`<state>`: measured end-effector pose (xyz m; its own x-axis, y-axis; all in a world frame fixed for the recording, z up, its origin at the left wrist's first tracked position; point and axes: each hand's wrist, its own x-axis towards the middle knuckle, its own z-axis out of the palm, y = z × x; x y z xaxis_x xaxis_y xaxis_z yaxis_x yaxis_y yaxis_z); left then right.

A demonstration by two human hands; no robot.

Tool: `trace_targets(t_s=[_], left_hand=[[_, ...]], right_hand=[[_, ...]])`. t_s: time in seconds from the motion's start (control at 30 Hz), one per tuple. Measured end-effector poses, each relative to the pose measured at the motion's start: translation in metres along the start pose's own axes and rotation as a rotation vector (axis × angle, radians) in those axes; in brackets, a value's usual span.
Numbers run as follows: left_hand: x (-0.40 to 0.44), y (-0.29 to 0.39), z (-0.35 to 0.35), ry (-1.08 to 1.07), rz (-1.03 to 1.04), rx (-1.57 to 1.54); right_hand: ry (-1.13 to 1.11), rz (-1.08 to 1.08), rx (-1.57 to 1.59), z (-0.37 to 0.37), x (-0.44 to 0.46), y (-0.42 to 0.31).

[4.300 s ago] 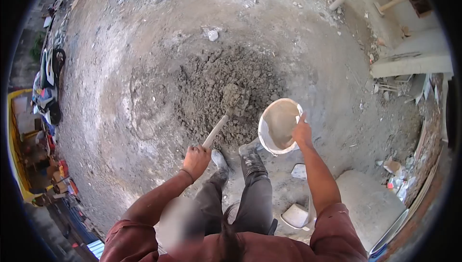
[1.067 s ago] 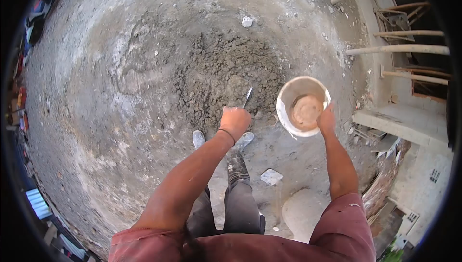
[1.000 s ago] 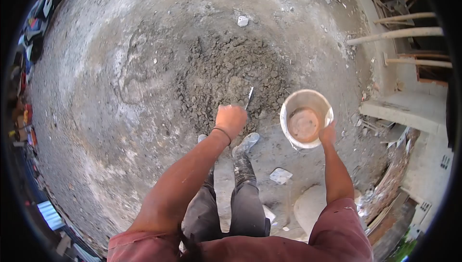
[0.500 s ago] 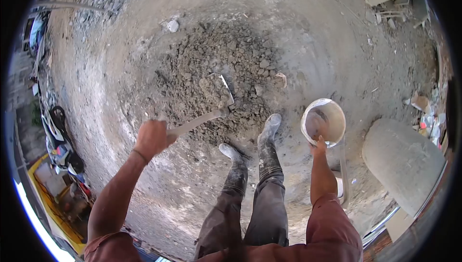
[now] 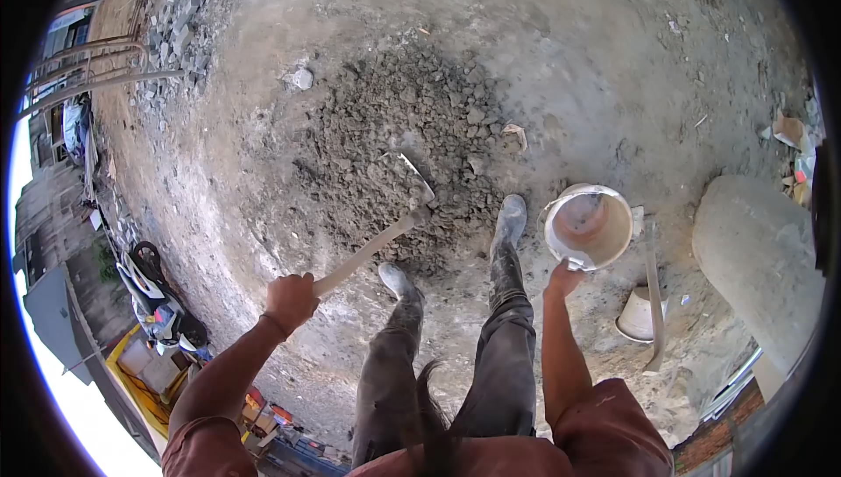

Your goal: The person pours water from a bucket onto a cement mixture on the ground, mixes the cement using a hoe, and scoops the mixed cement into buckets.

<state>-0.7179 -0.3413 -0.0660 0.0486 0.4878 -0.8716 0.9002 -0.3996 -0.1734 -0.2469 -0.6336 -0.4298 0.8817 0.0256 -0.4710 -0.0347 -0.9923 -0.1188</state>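
My left hand [image 5: 292,303] is closed around the end of a hoe's wooden handle [image 5: 363,254]. The hoe's metal blade [image 5: 416,176] rests in a heap of grey, lumpy wet mortar or soil [image 5: 359,135], partly buried. On the right, my right hand [image 5: 565,279] grips the near rim of a whitish bucket [image 5: 620,247], which is tilted so its mouth faces me. Its inside looks stained, with no load that I can make out. My boots [image 5: 508,221] stand at the heap's near edge.
Beside the held bucket lies another long-handled tool [image 5: 653,302], by a second pale bucket [image 5: 636,315]. A big rounded grey object [image 5: 758,262] stands farther right. Rubble [image 5: 180,35] lies at the upper left, and a motorbike [image 5: 158,297] is at the left.
The view has shifted, bringing the second bucket and loose tool more into sight. The held bucket's mouth has turned more toward me. The hoe blade remains in the heap.
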Motion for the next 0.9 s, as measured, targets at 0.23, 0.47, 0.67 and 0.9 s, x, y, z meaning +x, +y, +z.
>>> trace_targets(t_s=[0.23, 0.47, 0.67, 0.9], left_hand=[[-0.009, -0.052, 0.078, -0.054, -0.01, -0.145], [-0.039, -0.062, 0.168, 0.037, -0.094, -0.577], [-0.026, 0.016, 0.284, 0.053, 0.076, -1.304], [0.086, 0.088, 0.144, 0.412, 0.46, -1.937]], right_hand=[[-1.196, 0.754, 0.591, 0.062, -0.286, -0.125], [-1.264, 0.89, 0.981, 0.23, -0.413, -0.119], [-0.851, 0.071, 0.547, 0.095, -0.402, -0.233], [-0.495, -0.872, 0.298, 0.007, -0.379, -0.458]])
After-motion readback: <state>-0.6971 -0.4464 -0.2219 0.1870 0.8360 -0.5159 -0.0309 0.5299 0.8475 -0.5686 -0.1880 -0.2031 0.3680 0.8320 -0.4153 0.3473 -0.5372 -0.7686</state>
